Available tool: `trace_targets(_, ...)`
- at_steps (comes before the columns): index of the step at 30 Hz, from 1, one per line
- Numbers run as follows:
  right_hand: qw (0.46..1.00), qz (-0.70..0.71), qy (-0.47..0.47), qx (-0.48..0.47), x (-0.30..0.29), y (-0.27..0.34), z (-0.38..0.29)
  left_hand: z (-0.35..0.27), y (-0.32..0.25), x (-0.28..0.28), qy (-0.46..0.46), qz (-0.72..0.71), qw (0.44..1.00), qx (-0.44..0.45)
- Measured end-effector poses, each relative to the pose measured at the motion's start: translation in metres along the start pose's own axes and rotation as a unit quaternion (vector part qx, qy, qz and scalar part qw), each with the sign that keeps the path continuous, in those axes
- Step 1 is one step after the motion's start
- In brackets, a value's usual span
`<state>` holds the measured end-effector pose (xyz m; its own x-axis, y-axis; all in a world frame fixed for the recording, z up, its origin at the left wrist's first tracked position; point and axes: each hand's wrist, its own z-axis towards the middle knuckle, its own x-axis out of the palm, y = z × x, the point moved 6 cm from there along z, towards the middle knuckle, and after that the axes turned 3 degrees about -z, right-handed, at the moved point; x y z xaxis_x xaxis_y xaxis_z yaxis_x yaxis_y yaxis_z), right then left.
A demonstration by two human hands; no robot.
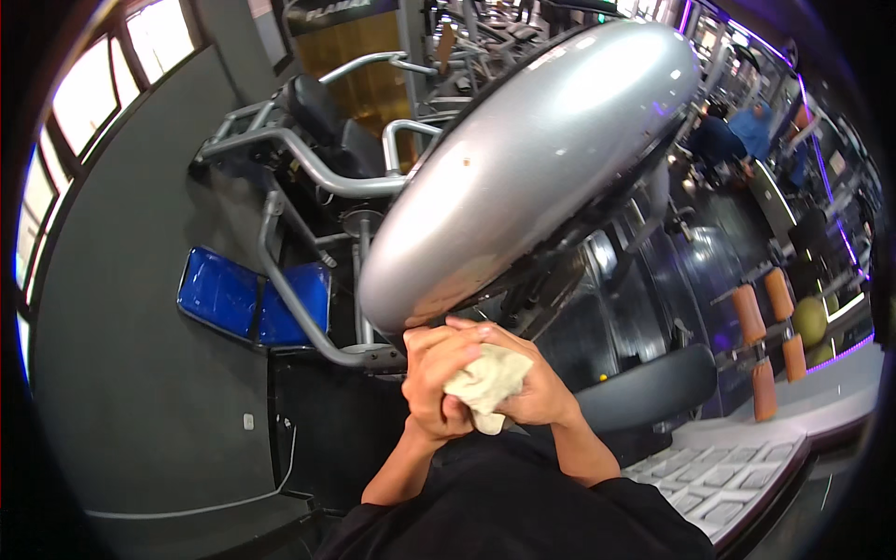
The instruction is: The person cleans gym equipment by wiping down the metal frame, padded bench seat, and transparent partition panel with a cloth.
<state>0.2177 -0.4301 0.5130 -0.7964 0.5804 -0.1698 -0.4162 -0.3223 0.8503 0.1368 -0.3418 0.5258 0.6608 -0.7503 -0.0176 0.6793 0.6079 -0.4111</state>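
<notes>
Both hands meet in front of my chest around a crumpled pale-yellow cloth (pixel 488 378). My left hand (pixel 435 381) grips the cloth with curled fingers, and my right hand (pixel 540 385) closes on it from the other side. Some of the cloth bulges out between them, and one corner hangs below. Just beyond my fingers is the lower end of a long, rounded silver machine cover (pixel 532 161). Whether my fingertips touch that cover I cannot tell. Small brown marks show on its glossy surface.
To the left stands a gym machine with silver tube frame (pixel 301 154) and black padded seat (pixel 315 112). Blue seats (pixel 220 290) sit by the grey wall (pixel 140 294). A black pad (pixel 644 392) and brown rollers (pixel 749 315) are at right. People (pixel 728 136) are farther back.
</notes>
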Motion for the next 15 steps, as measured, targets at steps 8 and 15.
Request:
trace_targets(8, 0.952, -0.203, -0.173, 0.149, -0.049, -0.007, -0.063, -0.019, 0.025, 0.058, 0.194, -0.047, 0.973, -0.117)
trace_targets(15, 0.867, -0.165, -0.312, 0.351, -0.052, -0.037, -0.147, -0.064, 0.046, 0.098, 0.372, -0.203, 0.830, -0.362)
